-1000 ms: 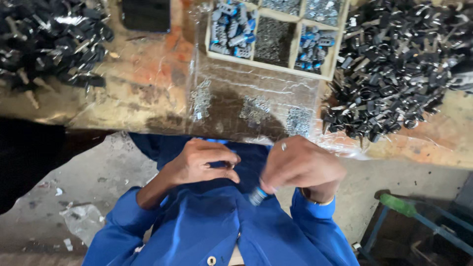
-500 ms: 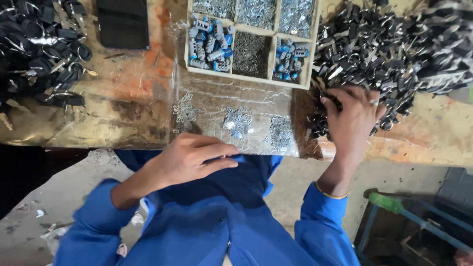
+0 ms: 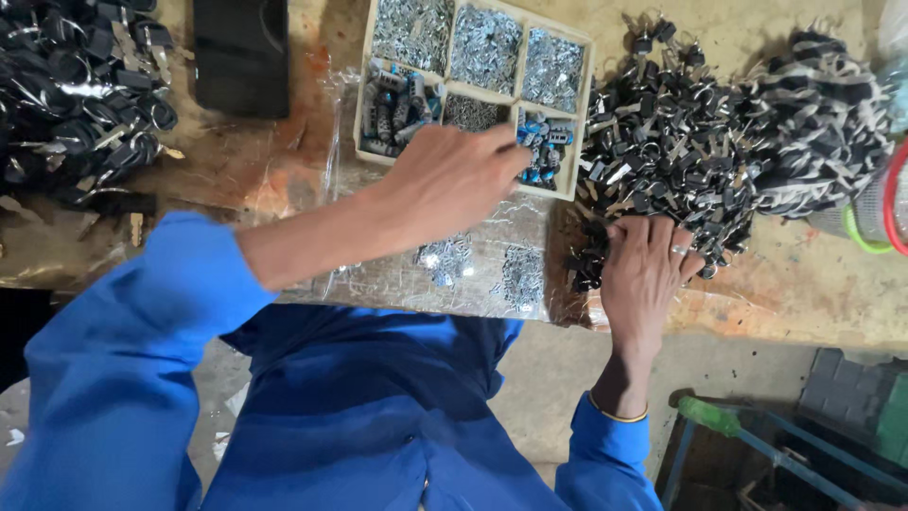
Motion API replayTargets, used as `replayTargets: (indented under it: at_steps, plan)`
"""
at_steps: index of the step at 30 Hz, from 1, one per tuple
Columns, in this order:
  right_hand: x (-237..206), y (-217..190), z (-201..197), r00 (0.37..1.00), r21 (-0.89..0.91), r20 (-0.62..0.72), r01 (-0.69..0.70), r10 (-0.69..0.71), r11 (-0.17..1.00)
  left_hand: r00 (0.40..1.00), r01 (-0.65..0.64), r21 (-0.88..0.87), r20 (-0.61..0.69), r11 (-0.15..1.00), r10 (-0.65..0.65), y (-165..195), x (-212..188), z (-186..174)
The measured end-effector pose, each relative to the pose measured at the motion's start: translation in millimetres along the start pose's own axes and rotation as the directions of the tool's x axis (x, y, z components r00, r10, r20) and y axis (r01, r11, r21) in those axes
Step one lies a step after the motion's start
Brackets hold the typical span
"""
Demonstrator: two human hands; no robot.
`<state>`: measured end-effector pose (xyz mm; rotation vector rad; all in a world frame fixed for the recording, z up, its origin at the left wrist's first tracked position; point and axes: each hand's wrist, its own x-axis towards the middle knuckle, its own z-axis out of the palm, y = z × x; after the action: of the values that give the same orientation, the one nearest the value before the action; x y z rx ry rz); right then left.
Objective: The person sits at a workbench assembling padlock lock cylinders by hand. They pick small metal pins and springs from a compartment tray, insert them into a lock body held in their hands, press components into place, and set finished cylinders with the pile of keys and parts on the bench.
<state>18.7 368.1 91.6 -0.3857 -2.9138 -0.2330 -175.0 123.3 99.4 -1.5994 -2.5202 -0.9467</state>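
My left hand (image 3: 454, 180) reaches over the wooden compartment tray (image 3: 579, 123), its fingertips at the lower right cell of small blue parts (image 3: 547, 151); what the fingers hold is hidden. My right hand (image 3: 648, 270) rests palm down on the near edge of a big heap of black keys with metal rings (image 3: 681, 142), fingers curled into it. A ring shows on one finger. Both arms wear blue sleeves.
A clear plastic sheet (image 3: 378, 274) with small piles of silver parts (image 3: 520, 274) lies before the tray. Another heap of black keys (image 3: 76, 95) sits far left, a black block (image 3: 241, 52) beside it. A coloured basket rim (image 3: 884, 203) stands far right. A green-handled tool (image 3: 719, 416) lies below the bench.
My left hand has risen from my lap up to the tray's blue parts. My right hand went from my lap to the key heap and has slid down to its near edge.
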Motion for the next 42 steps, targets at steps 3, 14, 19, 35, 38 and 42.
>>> replayTargets:
  at_steps: [3,14,19,35,38,42]
  plan:
    - [-2,3,4,0.996,0.013,-0.065,-0.065,0.065,0.998,1.000,0.001,0.121,-0.031,0.993,0.003,-10,26,18]
    - [-4,-22,-12,0.964,0.747,0.175,-0.263,0.201,0.611,0.993,0.094,0.317,0.031,0.944,-0.110,-9,88,50]
    - [10,-63,8,0.987,0.830,0.084,-0.145,0.136,0.539,0.995,0.084,0.232,0.024,0.969,-0.092,-15,96,38]
    - [59,-82,-31,0.993,0.629,0.000,0.093,-0.119,0.772,0.992,0.043,-0.617,-0.068,0.786,-0.108,-46,1,-38]
    - [83,-86,-31,0.969,0.593,-0.001,0.201,-0.249,0.780,0.980,0.177,-0.644,0.041,0.745,-0.197,-43,-24,-47]
    - [113,-100,-19,0.910,0.471,-0.078,0.394,-0.407,0.790,0.935,0.275,-0.782,0.082,0.559,-0.345,-41,-35,-45]
